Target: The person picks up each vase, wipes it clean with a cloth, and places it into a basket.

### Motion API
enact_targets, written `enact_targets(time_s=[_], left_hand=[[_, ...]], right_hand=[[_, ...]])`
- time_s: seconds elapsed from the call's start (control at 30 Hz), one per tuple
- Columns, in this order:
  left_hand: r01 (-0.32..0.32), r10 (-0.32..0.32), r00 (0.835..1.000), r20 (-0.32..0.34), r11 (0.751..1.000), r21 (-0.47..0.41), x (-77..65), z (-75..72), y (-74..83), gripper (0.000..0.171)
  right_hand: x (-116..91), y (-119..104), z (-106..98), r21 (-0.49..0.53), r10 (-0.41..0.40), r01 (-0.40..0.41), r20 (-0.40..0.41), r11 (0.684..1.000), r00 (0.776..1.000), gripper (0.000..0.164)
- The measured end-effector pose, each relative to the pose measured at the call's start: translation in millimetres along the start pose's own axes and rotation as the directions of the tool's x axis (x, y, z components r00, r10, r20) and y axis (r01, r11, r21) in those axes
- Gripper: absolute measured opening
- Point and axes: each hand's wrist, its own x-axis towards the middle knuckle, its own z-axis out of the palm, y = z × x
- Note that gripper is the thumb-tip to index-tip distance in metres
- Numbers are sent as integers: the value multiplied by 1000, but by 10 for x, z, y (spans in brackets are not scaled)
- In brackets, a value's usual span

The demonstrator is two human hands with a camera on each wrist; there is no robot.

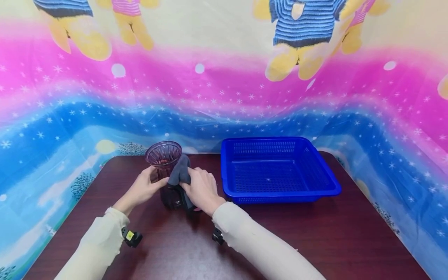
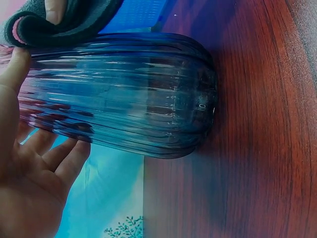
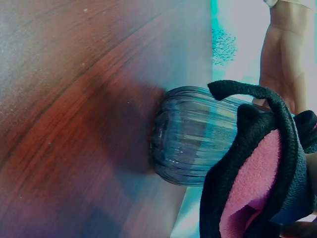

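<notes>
A ribbed, purple-tinted glass vase point(image 1: 163, 155) with a flared rim stands upright on the table, left of centre. My left hand point(image 1: 142, 188) grips it round the neck, thumb on the near side and fingers behind, as the left wrist view also shows. A grey cloth point(image 1: 180, 173) with black edging is bunched in my right hand point(image 1: 202, 188), which holds it against the vase's right side. In the right wrist view the cloth's pink underside point(image 3: 252, 181) shows in the folds, and the cloth hides part of the glass. The vase's rounded base point(image 2: 200, 99) meets the tabletop.
A blue plastic basket point(image 1: 280, 197) with perforated sides sits on the table to the right of my hands. The dark red-brown wooden table point(image 1: 297, 241) backs onto a colourful printed curtain point(image 1: 224, 85).
</notes>
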Motion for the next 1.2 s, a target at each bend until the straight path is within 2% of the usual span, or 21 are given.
enact_targets(time_s=[0.43,0.8,1.2], left_hand=[[31,-31,1000,-1,999,-34,-39,-7,41,59],[11,-11,1000,-3,999,-48,-21,17,16,58],[7,-7,1000,-3,999,-45,-20,12,28,56]], right_hand=[[-91,48,153,-28,8,-7,16,1000,1000,30],[-176,130,303,-86,29,-23,64,996,998,40],[-250,223,420,-102,42,-31,118,994,992,38]])
